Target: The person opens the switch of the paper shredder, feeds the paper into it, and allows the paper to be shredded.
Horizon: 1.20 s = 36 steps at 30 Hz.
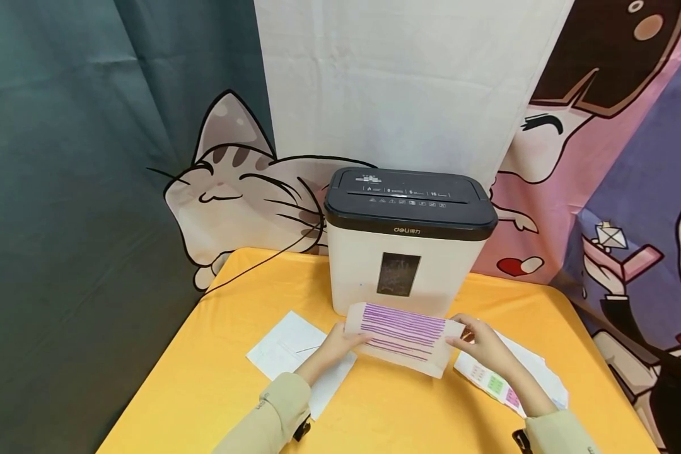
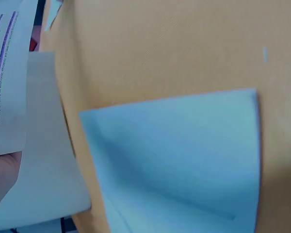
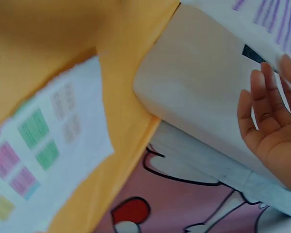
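At lower centre of the frame, the purple-marked sheet is pinched at opposite edges by the left hand and right hand; judged uncut, not yet inserted in the shredder.

Head view bright; wrist views dimmer, blurred

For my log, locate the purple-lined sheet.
In the head view, the purple-lined sheet is just right of centre, held between the left hand and right hand, in front of the shredder.
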Tool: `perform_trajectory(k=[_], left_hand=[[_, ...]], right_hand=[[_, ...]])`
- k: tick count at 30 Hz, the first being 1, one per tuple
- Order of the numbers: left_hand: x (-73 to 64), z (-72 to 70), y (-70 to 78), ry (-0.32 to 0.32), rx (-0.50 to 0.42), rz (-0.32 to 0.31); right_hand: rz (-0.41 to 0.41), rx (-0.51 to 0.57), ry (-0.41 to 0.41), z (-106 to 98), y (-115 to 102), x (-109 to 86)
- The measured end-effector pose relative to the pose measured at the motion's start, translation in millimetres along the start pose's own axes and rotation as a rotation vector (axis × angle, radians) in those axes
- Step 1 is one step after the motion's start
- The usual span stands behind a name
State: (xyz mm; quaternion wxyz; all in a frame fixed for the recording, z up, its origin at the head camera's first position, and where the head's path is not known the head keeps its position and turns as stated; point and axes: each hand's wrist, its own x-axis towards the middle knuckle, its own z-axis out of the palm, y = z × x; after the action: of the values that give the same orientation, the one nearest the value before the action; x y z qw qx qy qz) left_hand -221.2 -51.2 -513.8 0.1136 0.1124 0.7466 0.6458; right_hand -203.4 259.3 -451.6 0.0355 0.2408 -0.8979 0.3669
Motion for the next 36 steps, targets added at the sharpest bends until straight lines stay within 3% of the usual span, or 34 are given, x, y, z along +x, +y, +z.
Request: perform_trajectory(k=[6,12,20,29,36], left_hand=[[-5.6,-12.9,23.8,0.02,-0.025,0.0],[-7.7,-20.2,49.5,0.024,-0.014,0.029],[7.9,-23.1,41.7,0.016,-0.006,0.063],[7.9,-32.8,55.3,-0.045,0.03,0.065],[12.6,-46.0,63.8,-0.107,0.105,0.191]], right_hand=[[-0.034,0.325,0.023,10.4,5.9,0.3],[0.03,0.478,0.044,21.0,0.0,3.3],[0.138,0.572,0.132,29.9,-11.1,8.6],[0.183,0.582,0.16,27.2,-20.0,7.8],[0.163,0.547,0.129,18.0,-26.1,11.2]])
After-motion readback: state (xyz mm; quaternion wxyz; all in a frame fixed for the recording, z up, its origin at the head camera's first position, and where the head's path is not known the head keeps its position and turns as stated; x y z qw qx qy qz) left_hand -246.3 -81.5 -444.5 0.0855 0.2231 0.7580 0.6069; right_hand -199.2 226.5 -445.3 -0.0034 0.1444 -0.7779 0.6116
